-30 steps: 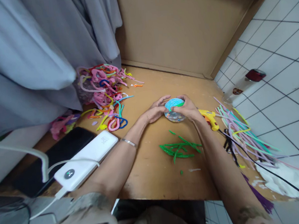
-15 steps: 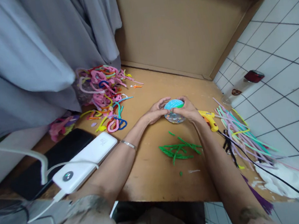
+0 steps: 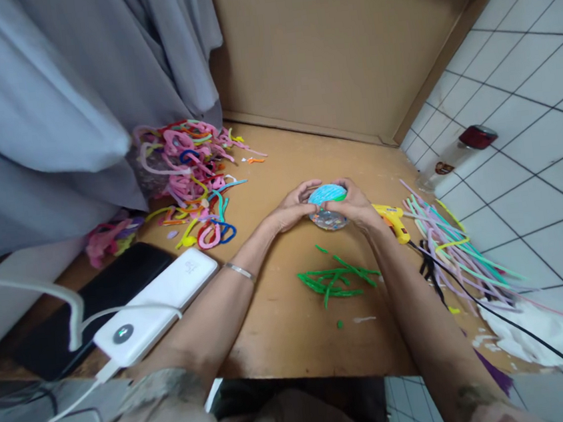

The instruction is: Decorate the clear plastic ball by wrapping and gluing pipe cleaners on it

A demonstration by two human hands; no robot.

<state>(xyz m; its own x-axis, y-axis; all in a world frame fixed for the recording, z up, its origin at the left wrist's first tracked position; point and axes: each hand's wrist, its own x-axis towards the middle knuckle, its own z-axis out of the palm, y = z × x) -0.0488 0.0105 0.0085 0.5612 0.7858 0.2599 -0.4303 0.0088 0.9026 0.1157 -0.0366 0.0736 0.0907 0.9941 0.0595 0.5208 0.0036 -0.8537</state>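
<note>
Blue-topped round piece (image 3: 327,195) held between left grip (image 3: 295,208), right grip (image 3: 355,206).

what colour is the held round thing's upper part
The upper part is light blue with some green, best in the head view.

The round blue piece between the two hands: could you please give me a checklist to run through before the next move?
1. Round blue piece held: ok, the left hand and right hand grip it from opposite sides.
2. Yellow glue gun set down: ok, it lies on the table.
3. Glue gun hot: cannot tell.
4. Black cord not crossing the right forearm: ok, it trails to the right.
5. Green pieces neatly lined up: not ok, they lie crisscrossed.
</note>
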